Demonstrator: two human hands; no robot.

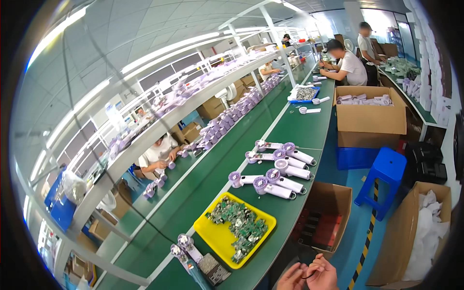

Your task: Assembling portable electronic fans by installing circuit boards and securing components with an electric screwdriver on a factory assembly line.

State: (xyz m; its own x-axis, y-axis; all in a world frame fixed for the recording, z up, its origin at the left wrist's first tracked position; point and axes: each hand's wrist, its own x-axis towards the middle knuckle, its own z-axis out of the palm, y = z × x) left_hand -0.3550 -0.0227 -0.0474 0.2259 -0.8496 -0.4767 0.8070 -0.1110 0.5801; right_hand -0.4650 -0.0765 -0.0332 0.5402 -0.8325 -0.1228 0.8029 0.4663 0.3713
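Both hands low at the bottom edge, close together, off the bench edge and over the gap above the blue floor. Left hand [291, 279] and right hand [323, 273] meet fingertip to fingertip, pinching a thin dark loop [310, 276], perhaps a small band or wire; too small to tell which. Fingers curled in on it, neither hand flat or released. Judged: the loop is very light, limp and easily dropped, best held by a fingertip pinch at two points so it stays spread, not squeezed in a fist. Just up and left of the hands sits a yellow tray [218, 235] heaped with small green circuit boards [240, 225]; these look stiff, thin and fragile, with sharp corners, so take them by the edges. Further up from the hands lie white-and-lilac handheld fans [280, 180] in loose rows on the green bench [203, 193], heads round, handles smooth and likely slippery; grip at the handle. Two more fan parts [183, 246] lie left of the hands near the bench's near end. Right of the hands an open cardboard box [333, 203] stands beside the bench, a second box with white wrapping [425, 232] further right, and a blue stool [384, 179] beyond. The bench edge runs close by the left hand; open room mainly upward over the bench.
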